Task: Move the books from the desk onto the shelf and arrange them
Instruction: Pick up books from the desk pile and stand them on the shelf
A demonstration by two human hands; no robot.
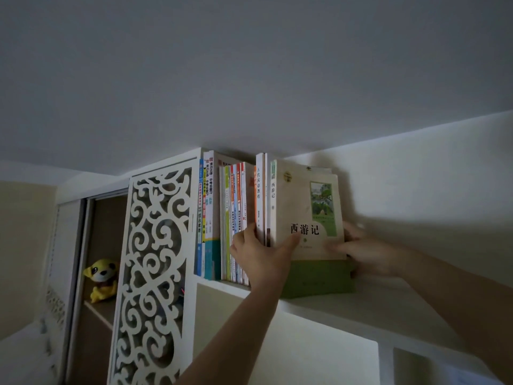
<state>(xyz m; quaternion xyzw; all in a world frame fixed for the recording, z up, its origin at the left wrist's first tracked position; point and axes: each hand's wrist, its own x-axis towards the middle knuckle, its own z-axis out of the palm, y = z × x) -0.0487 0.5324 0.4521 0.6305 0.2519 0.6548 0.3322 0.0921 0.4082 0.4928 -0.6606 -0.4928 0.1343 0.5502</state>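
Observation:
A row of upright books [233,218] stands on a high white shelf [374,304] close under the ceiling. At the row's right end is a cream and green book [305,207] with a landscape picture on its cover. My left hand [261,254] grips its spine side, thumb on the cover and fingers against the neighbouring spines. Holding the same book's right edge is my right hand [363,245], its fingers partly hidden behind the book. The desk is out of sight.
A white fretwork panel [155,273] bounds the shelf on the left. Behind it an open cupboard holds a yellow plush toy [101,279]. The shelf runs on bare to the right along the wall. A lower white shelf board [319,343] lies below.

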